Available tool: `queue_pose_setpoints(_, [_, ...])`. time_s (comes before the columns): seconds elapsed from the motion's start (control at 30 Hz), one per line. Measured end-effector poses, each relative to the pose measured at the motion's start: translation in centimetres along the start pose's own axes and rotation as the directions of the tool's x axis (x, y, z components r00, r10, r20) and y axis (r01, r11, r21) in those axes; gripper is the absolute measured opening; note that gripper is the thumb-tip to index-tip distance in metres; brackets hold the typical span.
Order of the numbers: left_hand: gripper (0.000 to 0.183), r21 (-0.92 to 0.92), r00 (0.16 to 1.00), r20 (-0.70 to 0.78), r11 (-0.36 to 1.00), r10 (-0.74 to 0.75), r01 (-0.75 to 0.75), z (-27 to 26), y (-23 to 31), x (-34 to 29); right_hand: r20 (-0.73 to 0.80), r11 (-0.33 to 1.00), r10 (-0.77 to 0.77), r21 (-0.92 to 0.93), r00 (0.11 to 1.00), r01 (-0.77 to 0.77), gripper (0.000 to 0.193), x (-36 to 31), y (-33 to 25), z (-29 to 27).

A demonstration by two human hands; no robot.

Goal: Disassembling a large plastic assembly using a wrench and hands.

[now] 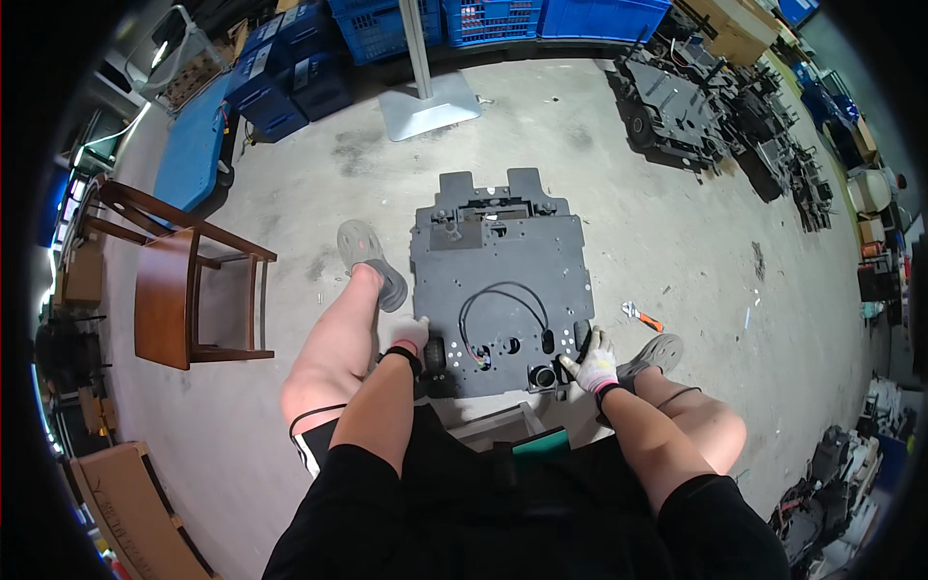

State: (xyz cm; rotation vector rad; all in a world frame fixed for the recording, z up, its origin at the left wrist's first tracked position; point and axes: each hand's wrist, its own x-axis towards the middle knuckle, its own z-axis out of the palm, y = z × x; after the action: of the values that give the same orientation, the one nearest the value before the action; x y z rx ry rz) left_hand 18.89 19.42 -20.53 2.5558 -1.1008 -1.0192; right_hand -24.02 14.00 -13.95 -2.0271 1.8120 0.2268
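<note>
A flat dark-grey wheeled chassis (503, 261) lies on the floor between my legs, with small holes across its plate. A looped black cable (503, 285) rests on top, its end near a round opening. Black wheels (435, 355) show at both near sides. My left hand (410, 333), in a pale glove, grips the chassis's left edge by the wheel; its fingers are partly hidden. On the right near corner, my right hand (594, 363), gloved too, holds the edge with thumb and fingers apart around it. Beside its thumb sits a round black part (543, 377).
An adjustable wrench (642, 316) with an orange handle lies right of the chassis. A wooden chair (169, 300) and a blue platform cart (193, 145) stand left. Similar chassis (667, 106) are at far right. A metal post base (430, 106) and blue crates (493, 21) are ahead.
</note>
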Motion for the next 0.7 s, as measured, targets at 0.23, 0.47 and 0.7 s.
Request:
queue_pose_setpoints(0.23, [0.051,-0.043,0.996,0.070,0.998,0.051,-0.048,-1.5,1.1,0.2,0.053,0.995,0.097,-0.025,0.994,-0.096,0.106,2.6,-0.9,-1.1])
queue_pose_setpoints(0.47, [0.047,0.012,0.989,0.116,0.996,-0.090,0.090,-1.3,-0.2,-2.1,0.082,0.995,0.095,0.011,0.992,-0.096,0.105,3.6,-2.9,-1.9])
queue_pose_setpoints(0.7, [0.028,0.065,0.970,-0.243,0.998,-0.008,0.024,-1.8,5.4,-2.5,-0.155,1.000,0.009,0.022,0.988,-0.006,0.102,6.1,-2.1,-0.8])
